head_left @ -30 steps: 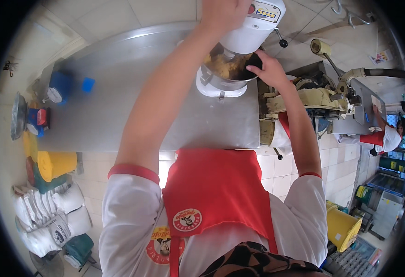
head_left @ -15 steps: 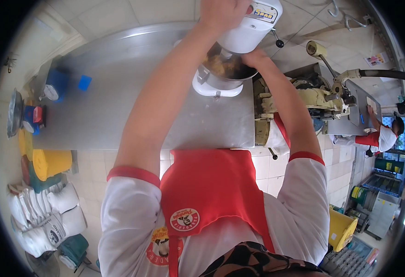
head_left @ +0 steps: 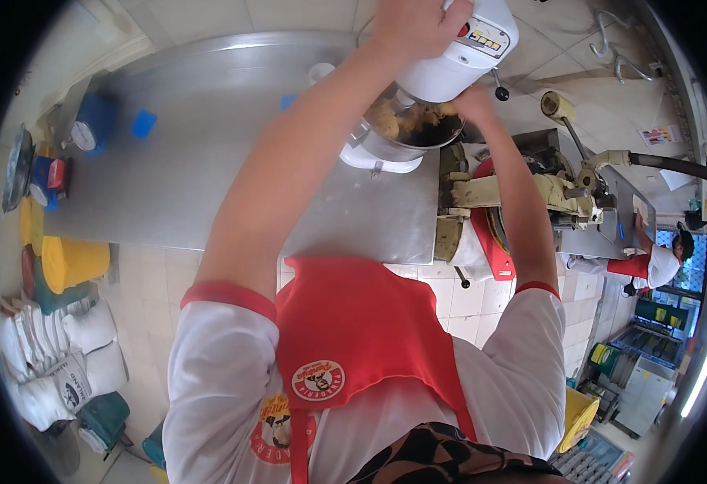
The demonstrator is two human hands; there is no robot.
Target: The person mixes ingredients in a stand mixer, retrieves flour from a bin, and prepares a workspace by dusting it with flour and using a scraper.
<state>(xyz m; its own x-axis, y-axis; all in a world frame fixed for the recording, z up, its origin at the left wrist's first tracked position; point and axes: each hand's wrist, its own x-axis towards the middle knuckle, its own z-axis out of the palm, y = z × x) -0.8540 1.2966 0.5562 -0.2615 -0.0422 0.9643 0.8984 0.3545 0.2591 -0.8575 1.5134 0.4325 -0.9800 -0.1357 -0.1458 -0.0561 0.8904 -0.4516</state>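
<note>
Steel counter [head_left: 353,214], carrying white stand mixer [head_left: 454,71]. Mounted on mixer: steel bowl [head_left: 392,148], likely heavy, best gripped by rim; yellow-brown mixture [head_left: 390,123], probably soft. Left hand [head_left: 412,29], against mixer; right hand [head_left: 473,103], behind mixer's bowl; fingers obscured, grip cannot be told.

Left hand [head_left: 420,27] cropped, right hand [head_left: 474,103] partly hidden

The tabletop [head_left: 184,189] is bare brushed steel, smooth and shiny, with a raised lip along its far edge. The white mixer [head_left: 446,74] stands on its base near the right end. At the far left sits a boxy blue object [head_left: 95,113] with a round pale face; just beside it lies a small blue piece [head_left: 144,123].
</note>
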